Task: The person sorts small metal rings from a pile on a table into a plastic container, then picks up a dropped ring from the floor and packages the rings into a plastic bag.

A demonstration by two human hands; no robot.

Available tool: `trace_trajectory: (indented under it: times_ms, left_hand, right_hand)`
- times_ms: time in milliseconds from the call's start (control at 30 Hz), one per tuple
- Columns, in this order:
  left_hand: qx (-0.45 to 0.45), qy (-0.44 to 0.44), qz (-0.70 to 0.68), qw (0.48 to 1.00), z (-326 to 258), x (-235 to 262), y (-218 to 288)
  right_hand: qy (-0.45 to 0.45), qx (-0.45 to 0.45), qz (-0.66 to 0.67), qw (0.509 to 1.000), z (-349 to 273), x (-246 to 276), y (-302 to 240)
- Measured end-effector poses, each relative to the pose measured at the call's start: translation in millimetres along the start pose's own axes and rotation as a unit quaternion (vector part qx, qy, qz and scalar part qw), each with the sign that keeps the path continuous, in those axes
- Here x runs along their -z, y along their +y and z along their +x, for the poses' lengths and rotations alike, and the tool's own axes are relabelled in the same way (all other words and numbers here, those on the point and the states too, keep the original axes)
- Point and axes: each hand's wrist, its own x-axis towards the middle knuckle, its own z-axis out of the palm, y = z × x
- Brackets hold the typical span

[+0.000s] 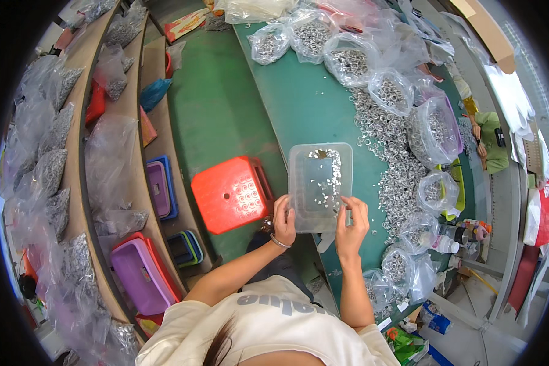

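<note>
Above green table (299, 104), clear tray (320, 186) points away.

A small workshop for sorting or packing metal parts is shown. Just beyond the hands, a long green worktable (299, 104) is strewn with loose metal rings (387, 152) and clear bags of them (351, 58). Left of the hands, wooden shelves (79, 152) are crowded with more filled bags and plastic trays (141, 274).
</note>
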Motion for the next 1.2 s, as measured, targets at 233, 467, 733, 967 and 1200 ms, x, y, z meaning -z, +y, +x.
trace_trajectory:
  times_ms: [233,467,733,967,1200]
  left_hand:
    - [0.019,-0.059,0.038,0.997,-5.2,-9.3,10.2]
    - [0.069,-0.05,0.05,0.995,-14.5,-11.5,-0.2]
    - [0.09,-0.041,0.064,0.993,-14.5,-12.8,-8.5]
    - [0.114,-0.05,0.069,0.99,-8.0,-13.1,4.4]
    - [0.167,-0.072,0.025,0.983,0.0,-10.3,16.2]
  right_hand:
    - [-0.029,-0.113,0.037,0.992,2.6,-44.7,47.1]
    - [-0.013,-0.168,-0.028,0.985,13.7,-93.6,84.6]
    - [-0.087,-0.206,-0.159,0.962,25.0,-123.5,95.7]
    - [-0.113,-0.205,-0.236,0.943,27.6,-136.9,105.6]
    - [-0.133,-0.232,-0.219,0.938,33.3,-129.0,98.4]
